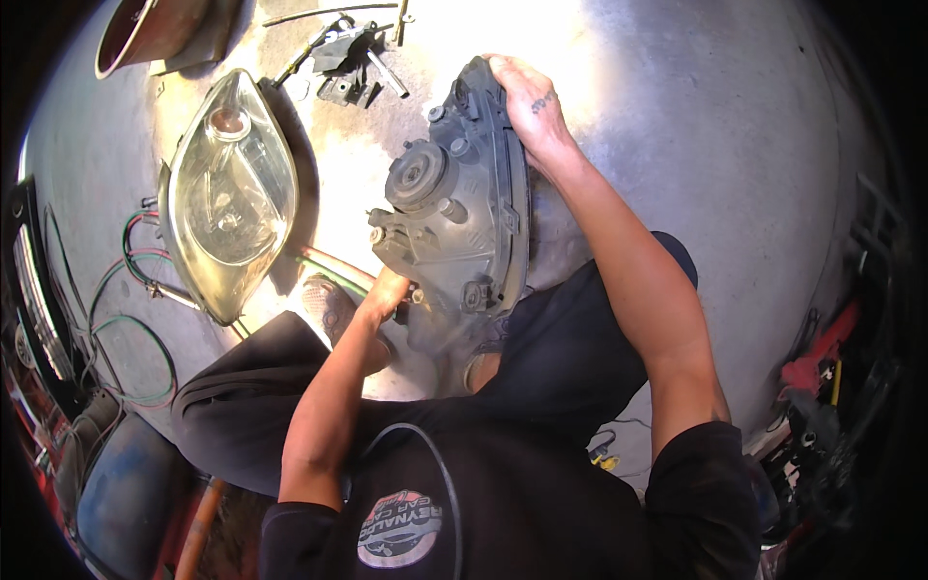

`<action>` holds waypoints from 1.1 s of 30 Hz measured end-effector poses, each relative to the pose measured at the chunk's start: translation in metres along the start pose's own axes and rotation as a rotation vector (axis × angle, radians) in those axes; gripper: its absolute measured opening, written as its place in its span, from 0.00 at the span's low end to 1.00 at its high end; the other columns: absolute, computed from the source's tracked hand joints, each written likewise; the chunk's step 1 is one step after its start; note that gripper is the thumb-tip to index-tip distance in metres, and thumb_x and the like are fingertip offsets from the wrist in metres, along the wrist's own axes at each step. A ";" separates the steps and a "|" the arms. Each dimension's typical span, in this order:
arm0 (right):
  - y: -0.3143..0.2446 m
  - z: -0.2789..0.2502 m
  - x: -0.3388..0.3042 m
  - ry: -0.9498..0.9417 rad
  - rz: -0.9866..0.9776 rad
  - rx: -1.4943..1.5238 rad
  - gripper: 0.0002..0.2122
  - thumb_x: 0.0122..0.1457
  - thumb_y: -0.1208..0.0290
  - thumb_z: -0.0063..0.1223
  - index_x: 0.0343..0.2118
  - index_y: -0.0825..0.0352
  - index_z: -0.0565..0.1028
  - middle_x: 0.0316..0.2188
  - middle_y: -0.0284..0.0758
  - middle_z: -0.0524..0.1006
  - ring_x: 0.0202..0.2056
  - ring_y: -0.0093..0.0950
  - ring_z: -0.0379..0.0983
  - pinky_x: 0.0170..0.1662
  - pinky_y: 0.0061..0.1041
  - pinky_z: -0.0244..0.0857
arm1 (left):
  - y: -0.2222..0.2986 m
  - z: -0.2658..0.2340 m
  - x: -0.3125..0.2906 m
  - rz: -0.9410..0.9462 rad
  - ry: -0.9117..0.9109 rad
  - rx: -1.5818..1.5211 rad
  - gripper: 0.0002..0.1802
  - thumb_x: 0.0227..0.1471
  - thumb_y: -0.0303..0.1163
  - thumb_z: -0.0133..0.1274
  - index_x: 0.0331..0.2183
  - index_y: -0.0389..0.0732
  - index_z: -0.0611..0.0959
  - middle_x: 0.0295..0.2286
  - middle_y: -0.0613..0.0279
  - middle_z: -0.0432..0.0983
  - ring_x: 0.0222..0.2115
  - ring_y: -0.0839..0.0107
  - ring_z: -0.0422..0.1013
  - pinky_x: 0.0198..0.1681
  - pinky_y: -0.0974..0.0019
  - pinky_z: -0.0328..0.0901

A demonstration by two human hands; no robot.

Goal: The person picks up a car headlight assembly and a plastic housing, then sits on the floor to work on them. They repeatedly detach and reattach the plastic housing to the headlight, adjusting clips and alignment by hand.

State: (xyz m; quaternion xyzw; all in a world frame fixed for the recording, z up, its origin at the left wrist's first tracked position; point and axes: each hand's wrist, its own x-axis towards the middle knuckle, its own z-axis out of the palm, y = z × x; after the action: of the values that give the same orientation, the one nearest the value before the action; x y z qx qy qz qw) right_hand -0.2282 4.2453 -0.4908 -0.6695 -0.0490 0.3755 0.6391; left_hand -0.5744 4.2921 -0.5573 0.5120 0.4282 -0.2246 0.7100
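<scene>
Between my hands is a car headlight (464, 203), its dark grey back housing turned up toward me, with a round cap, small knobs and a socket on it. My right hand (530, 108) wraps over its far upper end, thumb along the edge. My left hand (390, 292) grips the near lower end from the left side, its fingers mostly hidden by the housing. A second headlight (232, 198) lies on the floor to the left, its yellowed clear lens facing up.
Black brackets and tools (343, 58) lie on the floor at the far side. A round container (145, 37) stands far left. Red and green hoses (130, 319) curl at the left, near a blue tank (133, 483). My crossed legs (256, 396) are close below. Red equipment (822, 353) stands at right.
</scene>
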 end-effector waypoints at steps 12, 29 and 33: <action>-0.016 0.028 -0.034 0.022 -0.112 -0.148 0.23 0.72 0.60 0.48 0.56 0.77 0.77 0.48 0.50 0.83 0.52 0.36 0.78 0.59 0.31 0.67 | 0.023 -0.054 -0.019 0.136 0.634 -0.282 0.11 0.66 0.30 0.50 0.41 0.36 0.84 0.31 0.62 0.79 0.27 0.70 0.76 0.34 0.62 0.75; -0.048 0.048 -0.082 -0.213 -0.252 -0.523 0.26 0.68 0.52 0.53 0.64 0.62 0.73 0.45 0.43 0.75 0.49 0.37 0.74 0.56 0.35 0.66 | 0.196 0.029 -0.099 0.454 0.373 -0.267 0.22 0.55 0.30 0.72 0.48 0.35 0.83 0.35 0.68 0.80 0.36 0.79 0.75 0.43 0.71 0.70; -0.045 0.041 -0.067 -0.342 -0.403 -0.509 0.25 0.67 0.53 0.53 0.58 0.67 0.75 0.46 0.43 0.76 0.50 0.36 0.73 0.58 0.35 0.65 | 0.195 0.026 -0.103 0.496 0.357 -0.228 0.17 0.54 0.28 0.72 0.44 0.36 0.85 0.36 0.65 0.83 0.38 0.77 0.76 0.47 0.69 0.71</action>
State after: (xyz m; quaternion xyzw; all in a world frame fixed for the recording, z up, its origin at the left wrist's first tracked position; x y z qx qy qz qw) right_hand -0.2805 4.2498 -0.4171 -0.7115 -0.3777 0.3243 0.4959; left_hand -0.4716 4.3290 -0.3638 0.5493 0.4306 0.0982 0.7094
